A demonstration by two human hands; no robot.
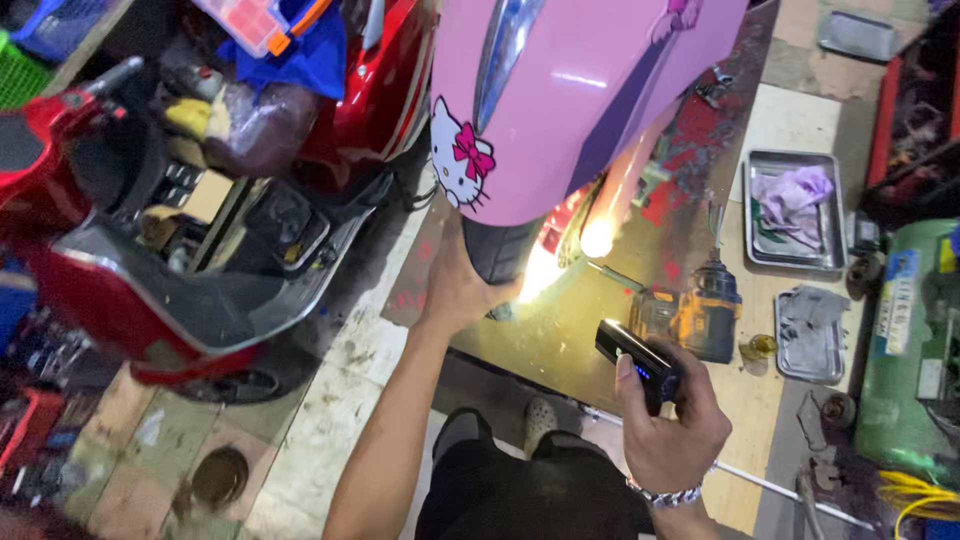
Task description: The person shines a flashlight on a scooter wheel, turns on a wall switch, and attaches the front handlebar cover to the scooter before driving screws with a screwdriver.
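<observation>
A pink scooter [560, 90] with a cartoon cat sticker stands in front of me. My left hand [462, 285] grips its black front tyre [500, 250] from below. My right hand [672, 420] holds a black flashlight [640, 362] with small blue lights on its side, pointed towards the wheel. A bright spot of light glows on the floor beside the tyre. A metal bracelet sits on my right wrist.
A red scooter [150, 230] with open bodywork stands to the left. A yellow cordless drill [695, 315] lies on the floor near the flashlight. Two metal trays [795, 255] hold rags at right, next to a green tank [915, 340]. My knees and a shoe show below.
</observation>
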